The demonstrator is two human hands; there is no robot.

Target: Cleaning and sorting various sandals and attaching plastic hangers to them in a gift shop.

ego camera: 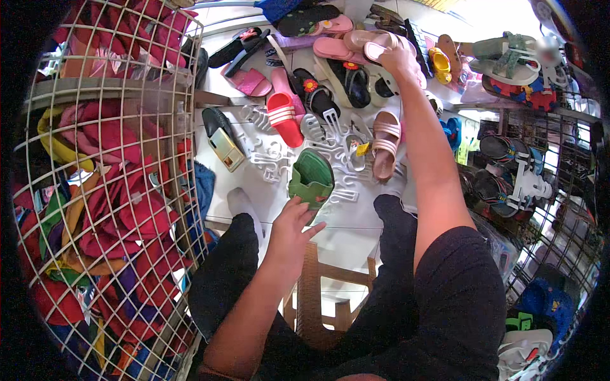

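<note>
My left hand (295, 228) is at the heel end of a green slide sandal (312, 178), its fingers touching or just beside it; whether it grips the sandal is unclear. My right hand (398, 59) reaches far forward to a pale pink sandal (376, 50) among the footwear at the back; its fingers are partly hidden. White plastic shoe hangers (271, 159) lie on the tiled floor. To the green sandal's left is a red slide with white stripes (286, 119), to its right a pinkish-brown strapped sandal (385, 143). A black sandal with a red flower (317, 95) lies beyond.
A phone (226, 150) rests by a black slide (215, 121) on the left. A white wire grid (143, 138) holding colourful fabric items stands at the left. Racks with hanging sandals (500, 147) line the right. A wooden stool (310, 285) is between my legs.
</note>
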